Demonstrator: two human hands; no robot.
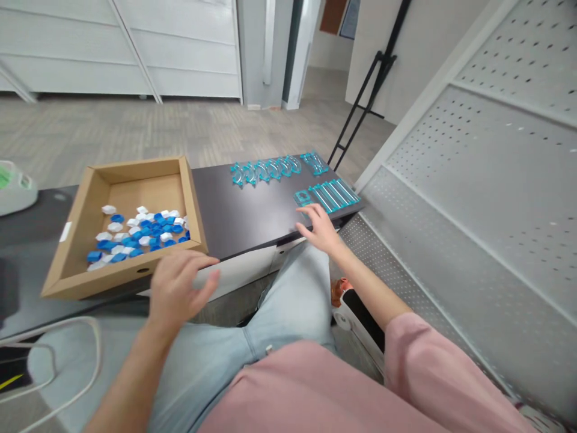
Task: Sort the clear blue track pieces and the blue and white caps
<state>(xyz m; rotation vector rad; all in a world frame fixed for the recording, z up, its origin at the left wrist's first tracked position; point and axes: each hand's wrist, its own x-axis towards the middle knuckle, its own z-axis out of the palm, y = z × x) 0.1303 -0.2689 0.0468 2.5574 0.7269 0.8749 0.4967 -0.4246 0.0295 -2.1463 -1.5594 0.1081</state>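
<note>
My left hand (183, 285) hovers by the front wall of a cardboard box (192, 204), fingers apart and nothing in them. Inside the box lies a loose pile of blue and white hexagonal pieces (146, 231). My right hand (318, 228) is over the table's front edge, fingers spread and holding nothing. Just beyond it are a small square teal-edged piece (302, 197) and a row of clear straight pieces with teal ends (334, 195). Farther back sit a row of clear curved pieces with teal ends (265, 170) and a smaller teal-ended group (314, 163).
The dark table (238, 222) runs across in front of me. A grey perforated panel (478, 168) stands at the right, near a black stand (367, 90). At the far left is a white-and-green device (15, 187), and a white cable (97, 343) loops over my leg.
</note>
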